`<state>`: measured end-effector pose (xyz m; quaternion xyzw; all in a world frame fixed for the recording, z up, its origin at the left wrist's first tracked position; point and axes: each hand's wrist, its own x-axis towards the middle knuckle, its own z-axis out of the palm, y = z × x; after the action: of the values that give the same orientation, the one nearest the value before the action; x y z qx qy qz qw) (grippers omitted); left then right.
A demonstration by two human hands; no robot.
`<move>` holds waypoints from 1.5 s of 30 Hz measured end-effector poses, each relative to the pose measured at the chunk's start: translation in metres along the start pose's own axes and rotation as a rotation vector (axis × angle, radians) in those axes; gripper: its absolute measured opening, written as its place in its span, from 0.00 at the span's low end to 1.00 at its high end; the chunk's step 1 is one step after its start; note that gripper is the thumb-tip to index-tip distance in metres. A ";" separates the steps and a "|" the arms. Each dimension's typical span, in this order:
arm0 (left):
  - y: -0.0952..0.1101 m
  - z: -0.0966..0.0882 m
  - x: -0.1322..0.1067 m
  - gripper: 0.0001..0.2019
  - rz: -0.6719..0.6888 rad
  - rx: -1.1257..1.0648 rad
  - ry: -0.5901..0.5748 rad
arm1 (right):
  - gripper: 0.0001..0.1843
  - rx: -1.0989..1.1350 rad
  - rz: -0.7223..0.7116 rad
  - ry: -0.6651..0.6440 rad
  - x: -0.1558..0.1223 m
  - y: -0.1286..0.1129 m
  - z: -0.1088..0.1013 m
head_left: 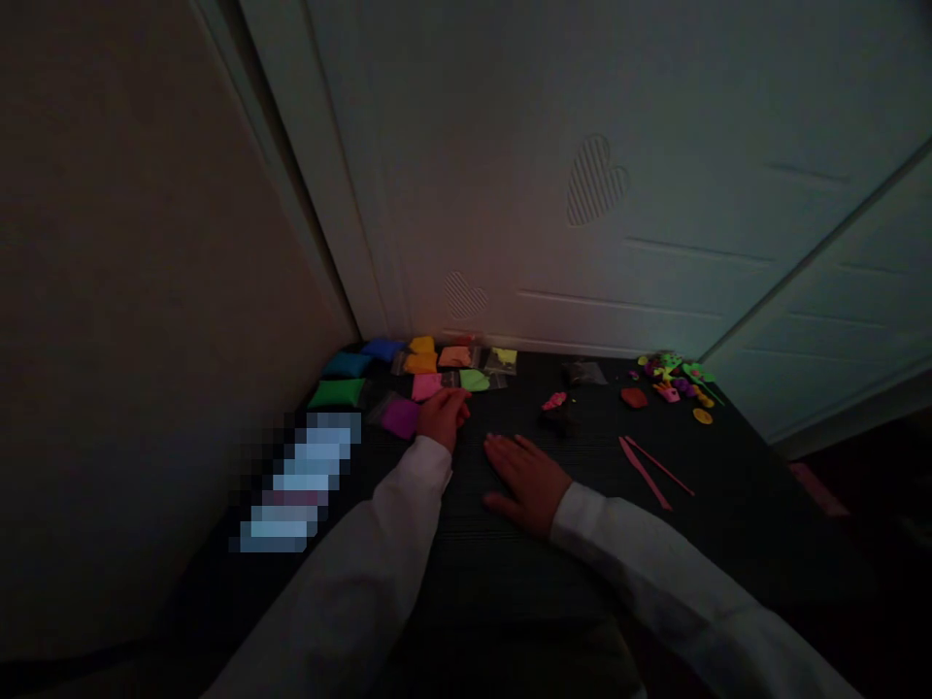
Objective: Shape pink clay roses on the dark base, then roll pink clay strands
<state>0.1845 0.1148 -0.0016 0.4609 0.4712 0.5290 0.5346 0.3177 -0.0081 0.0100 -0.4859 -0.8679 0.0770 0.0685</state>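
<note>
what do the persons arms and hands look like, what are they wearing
Both arms wear long, loose white fabric sleeves, left sleeve and right sleeve alike, ending at the wrists. The left hand and right hand are bare: no gloves, and no ring or watch shows in the dim light.

Flat pink clay packet (425, 386) on dark mat (510, 563)

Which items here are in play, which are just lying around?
In play: left hand by the pink packet and purple packet; right hand flat on the mat.
Lying about: green packet, orange packet, pink tools, clay figures, red lump.
</note>
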 end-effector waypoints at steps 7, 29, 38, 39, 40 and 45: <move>0.001 0.000 0.000 0.11 -0.023 -0.027 -0.009 | 0.34 -0.006 -0.075 -0.001 -0.002 -0.008 -0.003; 0.004 0.002 -0.002 0.11 -0.031 -0.009 -0.011 | 0.17 0.093 0.151 0.280 0.003 0.012 0.005; 0.001 0.003 0.000 0.10 -0.010 -0.017 -0.030 | 0.30 -0.085 0.104 0.142 -0.020 -0.001 -0.004; 0.001 0.003 -0.001 0.10 -0.007 -0.016 -0.032 | 0.31 -0.098 0.086 0.122 -0.020 -0.003 -0.005; 0.002 0.003 -0.001 0.10 -0.005 -0.014 -0.033 | 0.32 -0.104 0.065 0.096 -0.020 -0.006 -0.007; 0.004 0.003 -0.002 0.09 -0.007 -0.004 -0.035 | 0.31 -0.056 -0.036 -0.034 -0.024 -0.025 -0.014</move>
<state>0.1870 0.1124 0.0025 0.4675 0.4624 0.5197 0.5455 0.3122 -0.0406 0.0277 -0.4707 -0.8793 0.0594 0.0415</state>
